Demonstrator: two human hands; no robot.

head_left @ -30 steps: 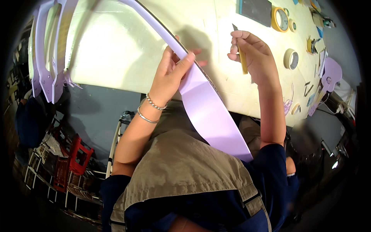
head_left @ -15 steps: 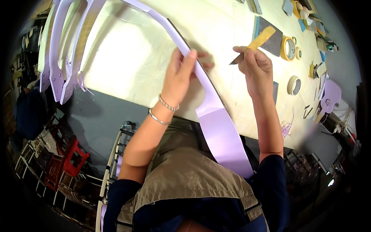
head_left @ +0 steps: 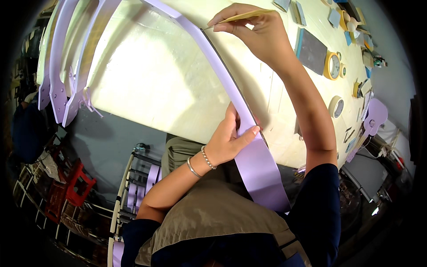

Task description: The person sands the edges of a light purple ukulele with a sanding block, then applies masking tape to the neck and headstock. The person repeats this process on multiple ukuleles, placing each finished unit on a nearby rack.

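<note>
The left hand [head_left: 231,141] curls round the purple guitar [head_left: 260,171], its body against the apron [head_left: 222,204], neck over the worktop [head_left: 138,75]. The right hand [head_left: 262,38] pinches a yellow-handled knife [head_left: 247,16], tip by the neck's dark edge. With just 1 hand steadying it, the neck could roll, making the knife skid and scratch.

Guitar [head_left: 255,164]: plain pale lilac, dark line along edge. Knife handle [head_left: 247,15]: yellow. Surface [head_left: 142,58]: cream. Apron [head_left: 213,209]: plain olive-brown. Sleeve [head_left: 316,209]: navy. Stool [head_left: 71,189]: red. Tape roll [head_left: 328,66]: yellow outside.
</note>
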